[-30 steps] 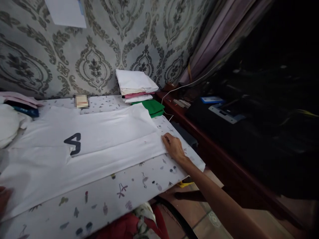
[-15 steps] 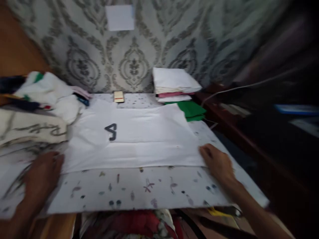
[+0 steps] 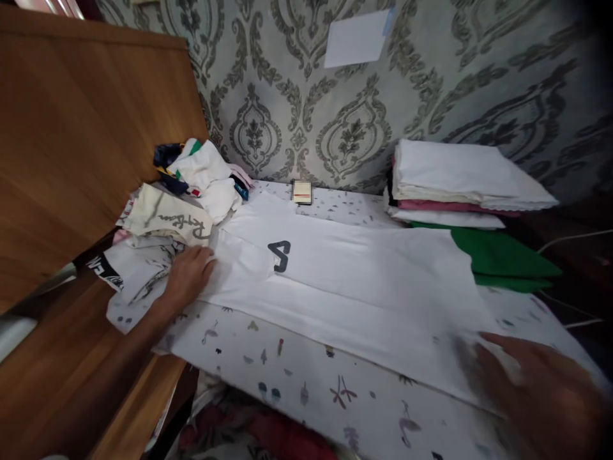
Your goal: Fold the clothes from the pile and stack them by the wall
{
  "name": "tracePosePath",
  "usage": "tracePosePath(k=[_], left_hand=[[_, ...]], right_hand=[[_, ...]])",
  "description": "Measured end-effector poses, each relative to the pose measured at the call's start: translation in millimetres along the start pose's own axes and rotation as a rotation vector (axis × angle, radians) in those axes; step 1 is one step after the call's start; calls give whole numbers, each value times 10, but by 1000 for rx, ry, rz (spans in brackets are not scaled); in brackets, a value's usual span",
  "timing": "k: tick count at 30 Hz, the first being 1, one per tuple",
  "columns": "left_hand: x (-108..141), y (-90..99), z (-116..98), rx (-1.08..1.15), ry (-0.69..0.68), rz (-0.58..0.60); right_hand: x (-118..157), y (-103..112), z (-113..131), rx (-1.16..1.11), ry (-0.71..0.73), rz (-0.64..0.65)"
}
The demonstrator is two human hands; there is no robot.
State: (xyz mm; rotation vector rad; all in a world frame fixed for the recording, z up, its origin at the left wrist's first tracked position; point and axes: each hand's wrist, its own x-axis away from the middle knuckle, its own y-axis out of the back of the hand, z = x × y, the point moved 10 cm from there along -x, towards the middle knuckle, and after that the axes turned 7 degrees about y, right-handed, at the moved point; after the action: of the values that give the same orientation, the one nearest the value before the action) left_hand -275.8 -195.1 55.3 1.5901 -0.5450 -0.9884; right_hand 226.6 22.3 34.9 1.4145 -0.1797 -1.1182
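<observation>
A white T-shirt (image 3: 330,300) with a black printed mark lies spread out and folded lengthwise on the patterned cloth. At its left end, my left hand (image 3: 189,273) has its fingers curled and pressed together at the edge of the fabric. My right hand (image 3: 536,383) is at the opposite end, smeared by motion, with white fabric showing at its fingers. Just behind my left hand lies a cream garment (image 3: 167,217) with dark lettering.
Crumpled clothes (image 3: 205,172) are heaped at the back left by a wooden panel (image 3: 96,115). A folded stack (image 3: 464,172) stands at the back right, over green cloth (image 3: 507,255). A small box (image 3: 302,191) sits near the wall. Patterned cloth (image 3: 287,364) covers the table.
The view has swung left, bringing more of the wooden panel into sight. My left hand has come to the shirt's left edge. The shirt's right end has shifted toward me with my right hand.
</observation>
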Motion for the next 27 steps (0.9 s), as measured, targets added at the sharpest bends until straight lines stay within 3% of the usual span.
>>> tracePosePath(k=[3, 5, 9, 12, 15, 18, 22, 27], left_hand=[[-371, -106, -20, 107, 42, 35], [-668, -296, 33, 141, 110, 132], [-1093, -689, 44, 229, 133, 342], [-1207, -758, -2, 274, 72, 371], [-1217, -666, -22, 312, 22, 325], [-1178, -504, -36, 344, -1, 201], [-936, -443, -216, 348, -68, 104], [-363, -575, -673, 359, -386, 221]], right_hand=[[-228, -392, 419, -33, 142, 65], [-318, -569, 700, -88, 256, 86], [-338, -671, 997, -127, 366, 71], [-296, -667, 1015, -143, 381, 49], [-271, -666, 984, -150, 389, 42], [-274, -671, 966, -145, 384, 45], [-281, -708, 963, -153, 354, 68], [-170, -778, 729, -57, 295, 109]])
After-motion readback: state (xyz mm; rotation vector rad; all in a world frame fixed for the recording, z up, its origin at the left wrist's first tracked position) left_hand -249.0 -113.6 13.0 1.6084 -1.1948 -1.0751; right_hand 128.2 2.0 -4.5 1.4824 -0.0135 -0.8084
